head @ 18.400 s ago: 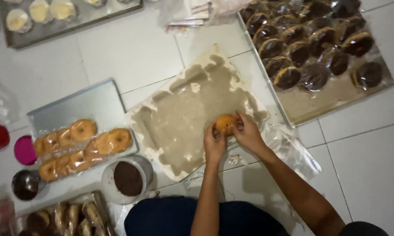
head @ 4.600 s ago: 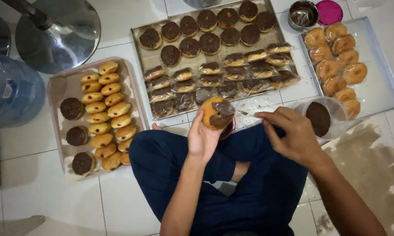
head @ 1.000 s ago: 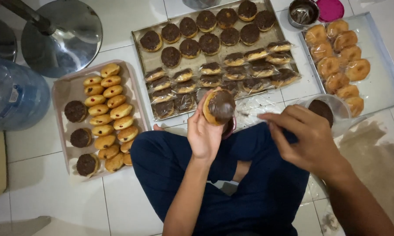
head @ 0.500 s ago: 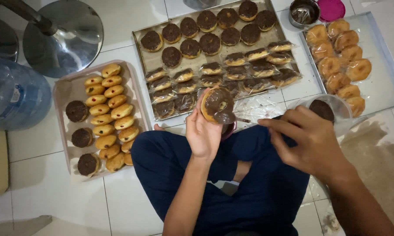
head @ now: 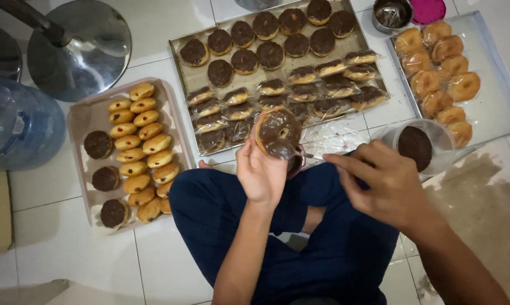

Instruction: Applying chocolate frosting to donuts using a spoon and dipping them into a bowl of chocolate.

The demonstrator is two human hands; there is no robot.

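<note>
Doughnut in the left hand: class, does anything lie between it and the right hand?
Nothing visible blocks the gap. The left hand holds the doughnut up, chocolate side showing. The right hand is beside it, apart, holding a thin tool that reaches toward the doughnut's lower edge.

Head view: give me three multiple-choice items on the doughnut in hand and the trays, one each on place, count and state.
1. Where is the clear plastic tub of chocolate?
A. Beside the right hand
B. On the beige tray
C. Behind the water bottle

2. How many chocolate-topped doughnuts lie on the beige plastic tray?
A. One
B. Three
C. Six

3. What state is the round ring doughnut in the left hand?
A. Plain
B. Wrapped in film
C. Coated with chocolate

Answers:
1 A, the tub stands on the floor just past the right hand.
2 B, three dark ones sit along the tray's left side.
3 C, its top is glossy brown and unwrapped.
</note>
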